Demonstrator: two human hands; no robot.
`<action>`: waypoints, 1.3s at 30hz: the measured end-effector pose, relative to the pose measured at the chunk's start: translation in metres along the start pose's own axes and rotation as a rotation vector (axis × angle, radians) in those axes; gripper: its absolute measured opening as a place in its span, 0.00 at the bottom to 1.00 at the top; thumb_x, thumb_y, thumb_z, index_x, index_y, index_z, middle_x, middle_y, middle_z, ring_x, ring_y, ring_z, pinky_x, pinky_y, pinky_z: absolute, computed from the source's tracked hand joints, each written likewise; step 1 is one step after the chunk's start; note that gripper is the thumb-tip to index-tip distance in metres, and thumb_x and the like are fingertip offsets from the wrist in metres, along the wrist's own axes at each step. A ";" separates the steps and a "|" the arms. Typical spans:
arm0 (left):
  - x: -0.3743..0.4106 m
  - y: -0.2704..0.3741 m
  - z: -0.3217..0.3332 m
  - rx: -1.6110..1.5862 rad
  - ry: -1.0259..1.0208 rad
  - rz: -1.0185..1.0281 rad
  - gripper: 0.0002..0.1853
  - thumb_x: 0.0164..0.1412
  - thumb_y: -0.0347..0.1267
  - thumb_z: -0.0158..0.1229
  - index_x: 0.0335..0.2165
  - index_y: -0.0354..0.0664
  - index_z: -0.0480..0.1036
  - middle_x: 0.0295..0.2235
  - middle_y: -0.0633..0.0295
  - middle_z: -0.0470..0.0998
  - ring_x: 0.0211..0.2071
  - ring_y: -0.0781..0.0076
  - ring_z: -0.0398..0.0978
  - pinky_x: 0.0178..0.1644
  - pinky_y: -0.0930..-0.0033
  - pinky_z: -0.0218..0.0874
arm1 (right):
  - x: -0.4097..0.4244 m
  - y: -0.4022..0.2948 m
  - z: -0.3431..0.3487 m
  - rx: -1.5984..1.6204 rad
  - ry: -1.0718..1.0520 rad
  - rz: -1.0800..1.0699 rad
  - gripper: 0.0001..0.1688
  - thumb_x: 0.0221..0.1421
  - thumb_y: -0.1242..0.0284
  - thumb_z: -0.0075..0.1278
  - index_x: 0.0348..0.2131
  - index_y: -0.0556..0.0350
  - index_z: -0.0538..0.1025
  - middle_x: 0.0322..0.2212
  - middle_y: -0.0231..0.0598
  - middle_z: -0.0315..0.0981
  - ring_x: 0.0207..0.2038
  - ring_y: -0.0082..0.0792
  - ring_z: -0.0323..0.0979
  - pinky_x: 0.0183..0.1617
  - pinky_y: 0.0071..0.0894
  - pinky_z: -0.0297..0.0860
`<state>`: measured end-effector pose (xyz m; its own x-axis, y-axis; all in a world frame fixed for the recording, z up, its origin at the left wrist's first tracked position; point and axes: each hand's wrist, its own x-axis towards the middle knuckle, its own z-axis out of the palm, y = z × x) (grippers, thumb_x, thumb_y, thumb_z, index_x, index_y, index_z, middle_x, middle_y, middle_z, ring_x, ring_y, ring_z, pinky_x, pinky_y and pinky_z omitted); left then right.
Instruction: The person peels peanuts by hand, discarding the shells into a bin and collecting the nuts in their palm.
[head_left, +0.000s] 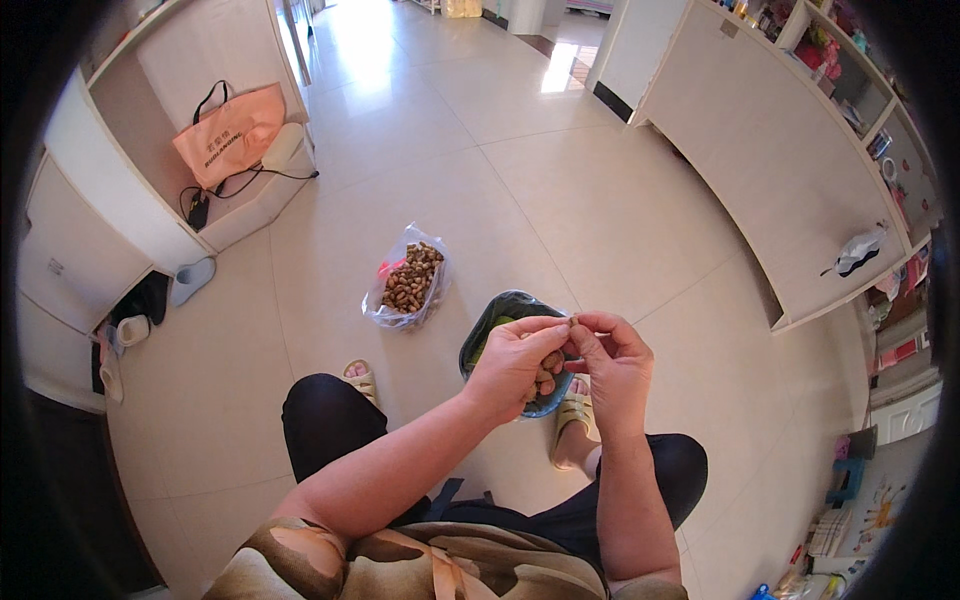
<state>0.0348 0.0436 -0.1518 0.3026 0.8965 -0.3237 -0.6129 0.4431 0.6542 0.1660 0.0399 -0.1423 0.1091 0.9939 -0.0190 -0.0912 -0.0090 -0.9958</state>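
Note:
Several peanuts in their shells (546, 375) lie in the palm of my left hand (514, 364). The thumb and forefinger of that hand meet the fingertips of my right hand (616, 360) at one small peanut (574, 320), which both hands pinch. Under my hands, between my feet, stands a blue-green bin (466, 352) with a plastic liner; something green shows inside, but my hands hide much of it. Farther off on the floor, to the left, sits a clear plastic bag (442, 289) full of unshelled peanuts (411, 281).
The tiled floor (375, 202) surrounds the bin and bag. At left, a cabinet holds an orange tote bag (232, 135) and a black cable, with a blue slipper (192, 281) and other shoes below. A large white cabinet (750, 150) with shelves stands at right.

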 end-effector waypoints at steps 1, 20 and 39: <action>0.000 0.000 0.000 0.018 -0.009 0.009 0.08 0.57 0.31 0.56 0.35 0.41 0.74 0.24 0.68 0.74 0.19 0.85 0.65 0.17 0.80 0.54 | 0.000 0.002 -0.001 -0.005 0.008 -0.008 0.06 0.53 0.77 0.54 0.35 0.54 0.76 0.29 0.30 0.74 0.31 0.19 0.72 0.29 0.18 0.71; -0.004 0.002 0.016 0.113 0.106 0.094 0.08 0.56 0.30 0.58 0.35 0.39 0.74 0.24 0.67 0.76 0.18 0.85 0.68 0.17 0.82 0.55 | -0.010 0.000 0.010 0.191 0.185 0.043 0.05 0.55 0.74 0.52 0.32 0.56 0.74 0.30 0.31 0.74 0.31 0.20 0.72 0.29 0.20 0.73; -0.001 0.004 0.006 -0.178 -0.129 -0.082 0.10 0.59 0.31 0.53 0.39 0.40 0.72 0.31 0.65 0.72 0.24 0.82 0.63 0.18 0.81 0.52 | -0.094 -0.113 0.030 0.883 -1.423 -0.248 0.09 0.56 0.69 0.51 0.28 0.57 0.76 0.28 0.39 0.72 0.28 0.37 0.71 0.28 0.29 0.67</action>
<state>0.0360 0.0443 -0.1447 0.4406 0.8551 -0.2732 -0.6980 0.5177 0.4947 0.1362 -0.0490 -0.0251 -0.6629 0.2703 0.6982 -0.7480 -0.2780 -0.6026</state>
